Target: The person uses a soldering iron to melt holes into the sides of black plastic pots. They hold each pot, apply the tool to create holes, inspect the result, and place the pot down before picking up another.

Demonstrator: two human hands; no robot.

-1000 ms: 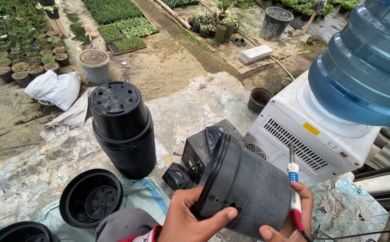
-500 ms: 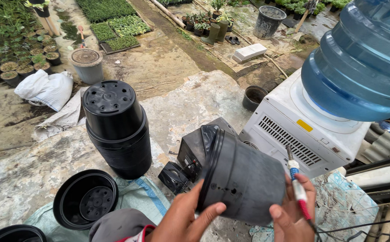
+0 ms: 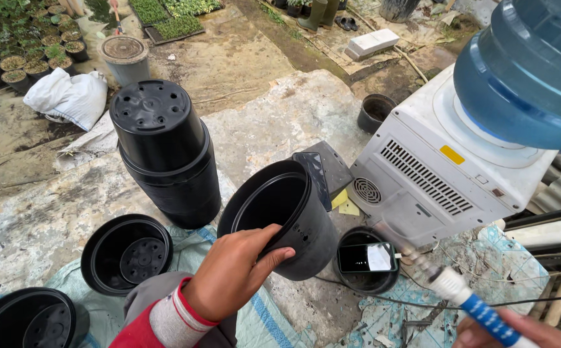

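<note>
Head view: your left hand (image 3: 232, 274) grips the black plastic pot (image 3: 287, 216) by its near rim, thumb inside, pot tipped with mouth facing you, long axis running away toward the water dispenser (image 3: 448, 167). Your right hand (image 3: 519, 328), low right and well apart, is closed around a blue-and-white-handled tool (image 3: 461, 299), tip aimed up-left at the pot's wall. Stack of upturned pots (image 3: 164, 154) crowds the left; the gap between pot and tool stays free.

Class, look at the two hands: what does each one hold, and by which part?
The left hand grips a black plastic pot by its rim, thumb inside. The right hand holds a blue-and-white handled tool by its handle.
</note>
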